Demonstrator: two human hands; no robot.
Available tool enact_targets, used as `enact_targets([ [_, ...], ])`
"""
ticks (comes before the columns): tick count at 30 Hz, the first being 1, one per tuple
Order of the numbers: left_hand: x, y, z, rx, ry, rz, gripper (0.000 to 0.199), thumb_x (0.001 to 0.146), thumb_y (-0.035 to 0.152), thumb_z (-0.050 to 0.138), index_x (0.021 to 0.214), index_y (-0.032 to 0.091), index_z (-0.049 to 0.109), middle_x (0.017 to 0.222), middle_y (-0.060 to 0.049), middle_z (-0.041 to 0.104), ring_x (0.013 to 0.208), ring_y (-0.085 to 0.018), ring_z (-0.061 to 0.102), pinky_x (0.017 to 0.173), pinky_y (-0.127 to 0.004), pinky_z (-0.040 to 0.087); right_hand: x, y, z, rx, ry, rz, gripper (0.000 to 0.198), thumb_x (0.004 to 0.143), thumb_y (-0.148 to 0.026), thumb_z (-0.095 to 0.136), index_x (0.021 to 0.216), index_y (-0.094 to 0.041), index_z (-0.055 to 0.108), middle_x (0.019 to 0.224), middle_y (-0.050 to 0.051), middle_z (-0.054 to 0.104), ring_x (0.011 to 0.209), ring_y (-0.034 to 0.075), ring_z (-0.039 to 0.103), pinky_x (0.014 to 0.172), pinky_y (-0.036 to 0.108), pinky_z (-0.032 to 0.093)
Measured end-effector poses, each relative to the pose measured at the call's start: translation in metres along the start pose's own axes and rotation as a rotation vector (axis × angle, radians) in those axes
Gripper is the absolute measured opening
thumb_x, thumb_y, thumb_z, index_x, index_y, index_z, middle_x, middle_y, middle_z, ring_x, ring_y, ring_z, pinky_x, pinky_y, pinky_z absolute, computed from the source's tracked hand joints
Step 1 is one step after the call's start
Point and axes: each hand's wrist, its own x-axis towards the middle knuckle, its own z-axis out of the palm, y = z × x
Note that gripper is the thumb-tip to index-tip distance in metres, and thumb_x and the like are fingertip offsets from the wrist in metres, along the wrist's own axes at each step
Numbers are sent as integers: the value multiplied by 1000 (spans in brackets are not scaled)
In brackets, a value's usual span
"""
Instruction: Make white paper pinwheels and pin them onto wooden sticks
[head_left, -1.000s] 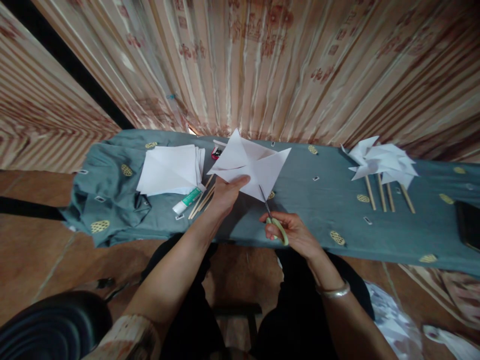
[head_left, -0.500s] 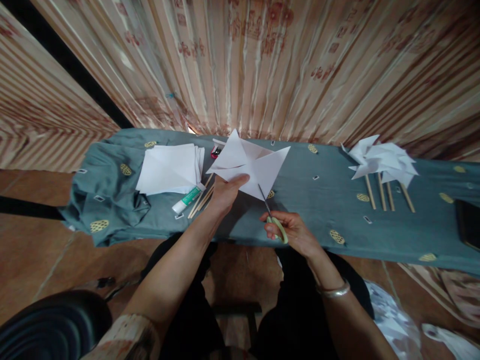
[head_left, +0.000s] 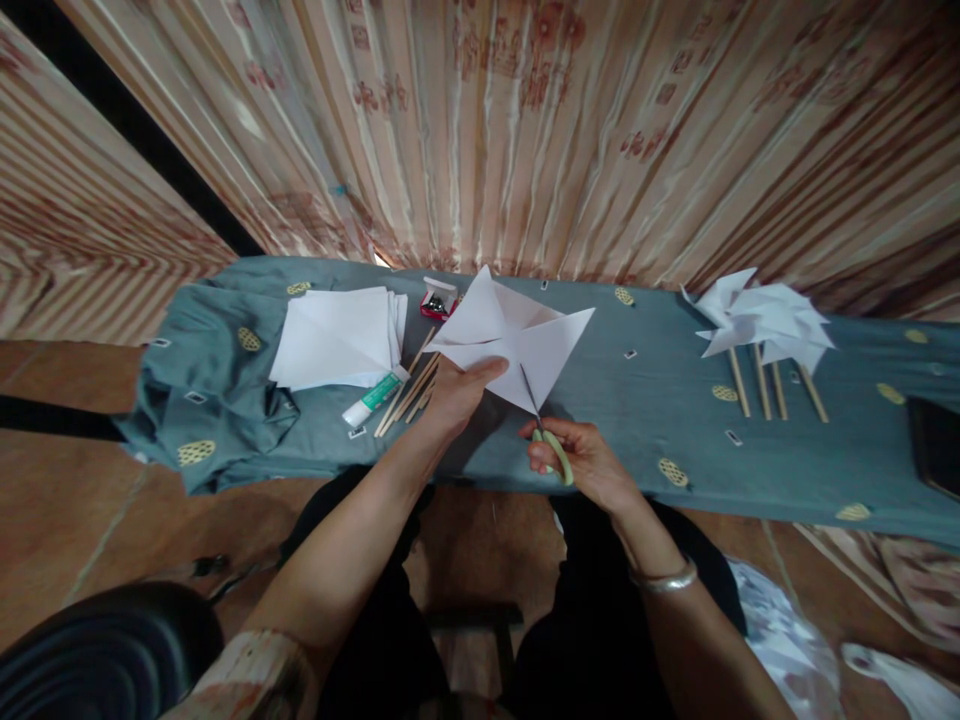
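Could overcut here, with scissors [head_left: 553,447] angled from the near corner toward the middle of the paper [head_left: 517,345]; likely cause, one squeeze too many, weakening the centre. Could also nick the left hand [head_left: 459,393]: thumb on top just beside the blade tip, most fingers hidden underneath, so can't tell how close to the lower blade. Could wander off line too, with support from one side only, apparently clear of the cloth [head_left: 630,400] and free to sag or twist. State check: left hand pinching the paper by its near-left part; right hand [head_left: 589,460] gripping the scissors by the green handles, can't tell how wide the blades are spread. Location: mid-table, between the stack [head_left: 334,338] and the pinwheels [head_left: 780,322], just right of the sticks [head_left: 411,392], near the red box [head_left: 436,302]. Looks white, unprinted, stiff enough to hold shape, roughly four-pointed. Shows a slit at the left corner, a gap near the right one, flaps bent out of plane with shadow between.
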Motion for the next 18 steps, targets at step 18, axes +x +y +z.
enact_targets([
  [18, -5, -3, 1, 6, -80, -18, 38, 53, 27, 85, 86, 13, 71, 88, -10, 77, 94, -31, 72, 93, -49, 54, 2, -4, 4, 55, 58, 41, 52, 49, -54, 90, 80, -17, 69, 56, -4, 61, 50, 8, 53, 48, 21, 43],
])
